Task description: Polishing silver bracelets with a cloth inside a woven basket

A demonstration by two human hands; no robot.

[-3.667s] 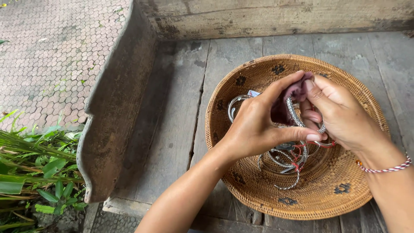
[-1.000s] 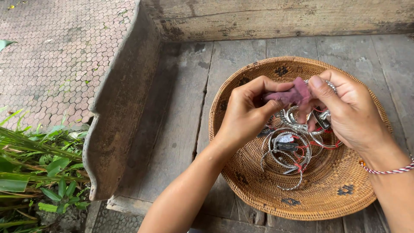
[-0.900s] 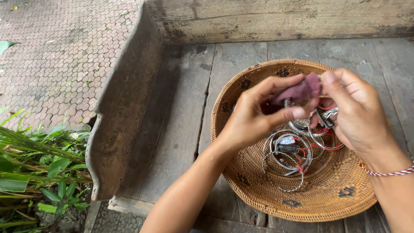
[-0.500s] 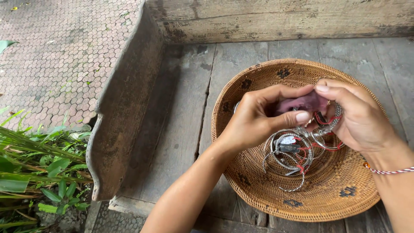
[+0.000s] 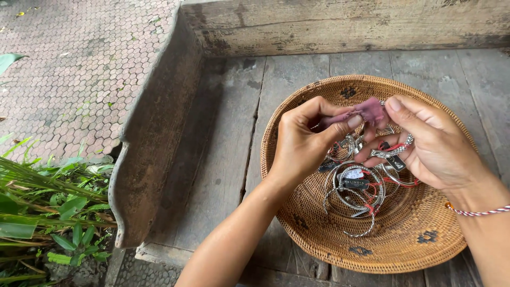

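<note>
At the far left we see green leaves (image 5: 37, 212) and paving (image 5: 79, 69), then the worn edge of one wooden bench (image 5: 154, 149). On its planks sits one round woven basket (image 5: 319, 234). Our left hand (image 5: 300, 143) hovers over it, thumb and forefinger pinched on one end of a single small purple cloth (image 5: 366, 111) — the other fingers curled in. Below lies a heap of silver bangles (image 5: 353, 191) with dark tags and red threads; we cannot count them surely, several at least. Our right hand (image 5: 430, 143) pinches the cloth's other end with its fingertips and holds one silver bangle (image 5: 396, 151) against its curled fingers; one red-and-white string bracelet (image 5: 478, 212) circles its wrist.

Half a second ago the cloth was tucked low between the hands — now it is raised and spread between the two pinches.
</note>
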